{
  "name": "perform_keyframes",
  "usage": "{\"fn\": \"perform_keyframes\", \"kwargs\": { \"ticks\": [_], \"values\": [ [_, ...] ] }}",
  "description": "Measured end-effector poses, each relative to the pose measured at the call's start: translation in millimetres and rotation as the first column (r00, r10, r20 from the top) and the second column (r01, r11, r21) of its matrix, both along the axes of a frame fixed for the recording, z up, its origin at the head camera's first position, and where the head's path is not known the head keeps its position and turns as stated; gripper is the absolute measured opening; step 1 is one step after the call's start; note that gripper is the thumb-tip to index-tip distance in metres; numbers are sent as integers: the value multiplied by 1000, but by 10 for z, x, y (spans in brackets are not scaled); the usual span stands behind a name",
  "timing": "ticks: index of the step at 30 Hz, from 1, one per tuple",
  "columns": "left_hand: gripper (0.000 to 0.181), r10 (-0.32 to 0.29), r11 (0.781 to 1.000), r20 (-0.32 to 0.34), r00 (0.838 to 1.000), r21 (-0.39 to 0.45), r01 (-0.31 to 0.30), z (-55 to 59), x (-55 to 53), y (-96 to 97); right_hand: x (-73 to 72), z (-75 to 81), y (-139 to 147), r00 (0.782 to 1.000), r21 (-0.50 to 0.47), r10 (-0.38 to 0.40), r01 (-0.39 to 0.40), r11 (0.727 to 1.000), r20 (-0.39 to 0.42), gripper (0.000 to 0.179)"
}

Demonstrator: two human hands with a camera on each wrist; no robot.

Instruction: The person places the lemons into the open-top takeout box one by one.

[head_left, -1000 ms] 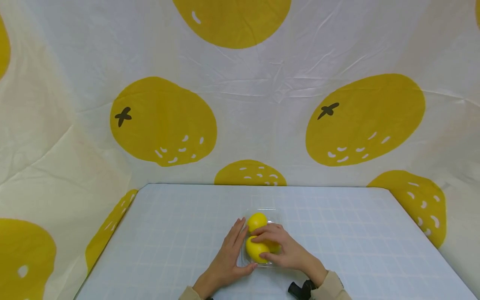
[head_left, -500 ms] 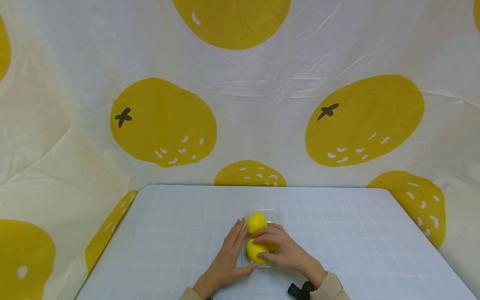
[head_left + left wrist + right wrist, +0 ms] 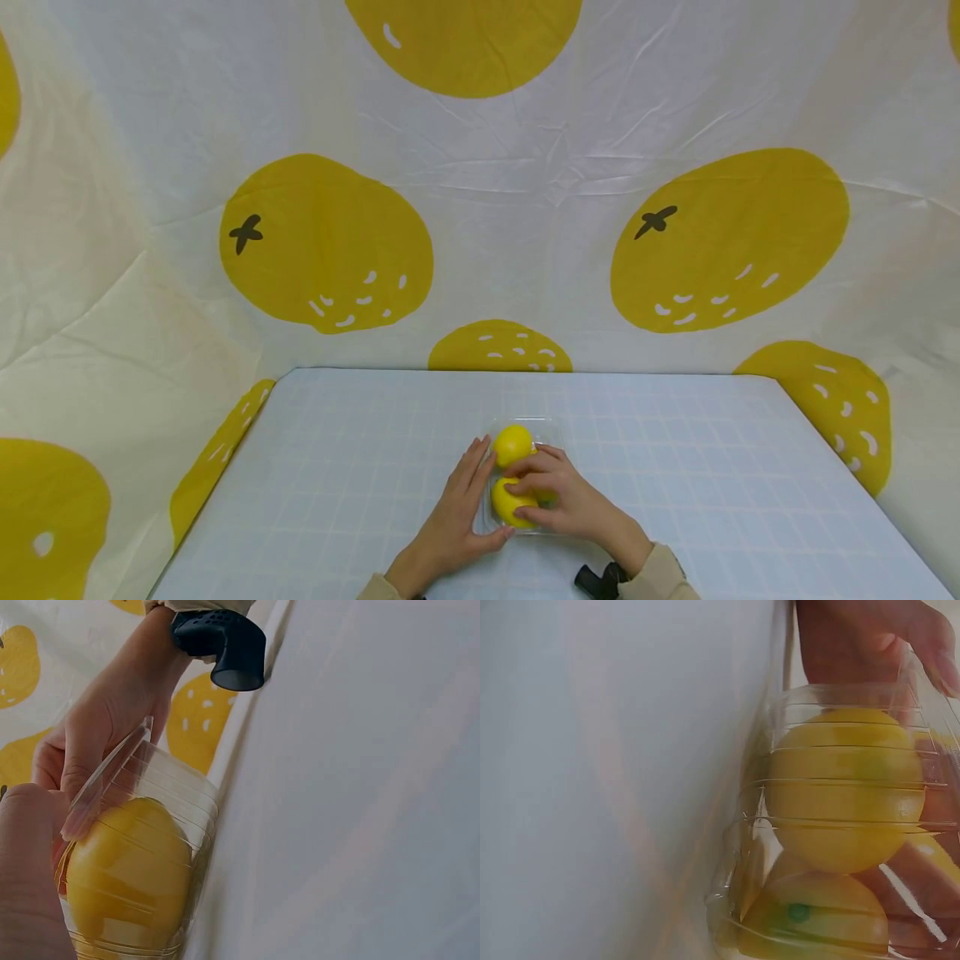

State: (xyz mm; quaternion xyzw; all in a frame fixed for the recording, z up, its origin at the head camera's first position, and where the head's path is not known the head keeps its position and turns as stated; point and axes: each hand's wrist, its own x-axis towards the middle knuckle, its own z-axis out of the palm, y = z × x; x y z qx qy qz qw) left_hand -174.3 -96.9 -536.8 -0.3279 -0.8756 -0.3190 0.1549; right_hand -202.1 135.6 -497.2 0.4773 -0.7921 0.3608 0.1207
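A clear plastic box (image 3: pixel 551 429) stands on the table with several yellow lemons in it. One lemon (image 3: pixel 513 446) sits at its back left. My right hand (image 3: pixel 573 498) reaches in from the right and grips the front-left lemon (image 3: pixel 508 502) between thumb and fingers. Beneath that hand another lemon (image 3: pixel 547 496) is mostly hidden. My left hand (image 3: pixel 453 512) lies along the box's left side, fingers straight, thumb at the front corner. Through the ribbed wall, the left wrist view shows a lemon (image 3: pixel 131 874); the right wrist view shows a lemon (image 3: pixel 847 787) above one with a green spot (image 3: pixel 810 919).
A pale blue checked cloth covers the table (image 3: pixel 360 467). Behind it hangs a white curtain (image 3: pixel 517 225) printed with large yellow fruit. A black curved piece (image 3: pixel 600 581) is at the right wrist.
The front-left lemon has shifted slightly toward the front, and my right fingertips have moved slightly with it. My left hand stays against the box.
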Motion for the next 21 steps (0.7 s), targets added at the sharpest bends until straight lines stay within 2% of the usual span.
{"fn": "perform_keyframes", "kwargs": {
  "ticks": [7,14,17,21],
  "values": [
    [93,-2,1000,-2,1000,2,2,-4,-7,-7,-1,-2,-8,1000,-4,-1,1,1000,-18,24],
    [94,6,1000,1,1000,4,-6,-24,-9,-10,11,83,15,999,8,-10,11,1000,-42,24],
    [93,4,1000,5,1000,12,-4,-17,0,-8,32,153,69,998,-24,-45,44,999,-35,25],
    [92,6,1000,0,1000,21,-6,-3,6,-11,55,243,201,992,-59,-127,127,990,1,25]
  ]
}}
